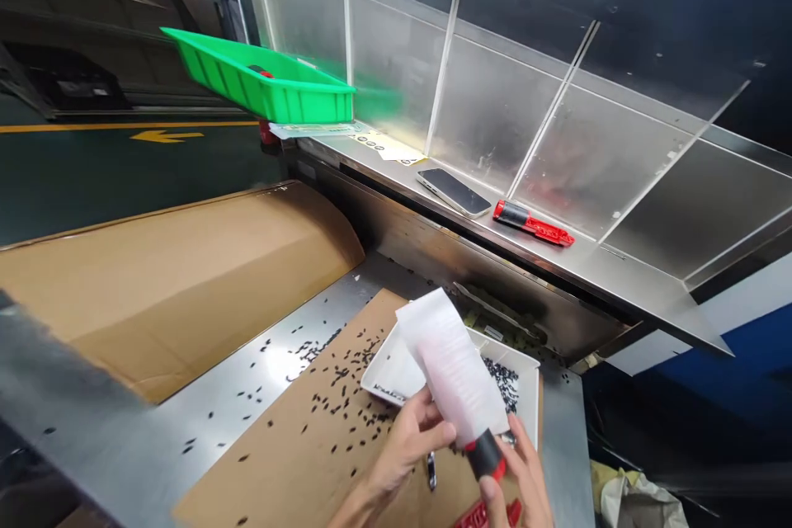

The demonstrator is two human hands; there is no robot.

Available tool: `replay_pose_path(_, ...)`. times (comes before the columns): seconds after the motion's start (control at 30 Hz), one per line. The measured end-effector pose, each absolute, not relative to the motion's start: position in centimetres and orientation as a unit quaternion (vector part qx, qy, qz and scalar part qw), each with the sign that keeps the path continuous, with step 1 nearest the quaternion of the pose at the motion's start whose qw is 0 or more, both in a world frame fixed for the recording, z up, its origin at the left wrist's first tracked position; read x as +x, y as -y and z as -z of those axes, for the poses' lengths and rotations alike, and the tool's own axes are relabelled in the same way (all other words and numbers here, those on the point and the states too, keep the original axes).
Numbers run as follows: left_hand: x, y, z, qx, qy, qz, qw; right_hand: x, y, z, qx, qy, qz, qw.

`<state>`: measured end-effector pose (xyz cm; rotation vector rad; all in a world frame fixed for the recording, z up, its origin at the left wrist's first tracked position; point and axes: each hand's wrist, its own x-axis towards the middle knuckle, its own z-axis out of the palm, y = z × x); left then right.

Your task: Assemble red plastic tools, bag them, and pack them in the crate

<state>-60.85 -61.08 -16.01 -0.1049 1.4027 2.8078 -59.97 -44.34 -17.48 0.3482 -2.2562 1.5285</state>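
Note:
My left hand (pixel 408 439) pinches the side of a white, thin foam-like sleeve (pixel 454 363). From the sleeve's lower end sticks out a black and red cylindrical part (pixel 485 455); the rest of it is hidden, with a faint reddish tint showing through. My right hand (pixel 525 478) has its fingers around that exposed end. Behind the sleeve lies a white tray (pixel 525 363) with many small black pieces (pixel 502 379) in it. Below my hands, a red ribbed part (pixel 475 515) is partly cut off by the frame. A small dark shiny object (pixel 431 470) lies beside my left hand.
Black bits are scattered over a cardboard sheet (pixel 278 454) and the metal table (pixel 228 421). A curved cardboard panel (pixel 186 289) stands at left. On the metal shelf are a phone (pixel 454 191), a red-black part (pixel 533 223), papers (pixel 396 150) and a green bin (pixel 285 103).

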Motion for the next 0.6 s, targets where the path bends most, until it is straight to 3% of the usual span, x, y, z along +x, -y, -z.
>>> replay_pose_path(0.23,-55.3,59.4,15.1,-0.031,-0.476,-0.878,0.035,-57.7,43.5,15.9,0.159,0.789,-0.569,0.166)
replay_pose_path(0.43,-50.7,58.3,16.9,-0.111,-0.167,-0.979,0.038,-55.8,42.4,14.0,0.264,0.8,-0.536,0.057)
replay_pose_path(0.6,-47.1,55.1,18.3,-0.103,-0.041,-0.99,0.087,-53.7,41.3,12.7,0.368,0.821,-0.437,0.006)
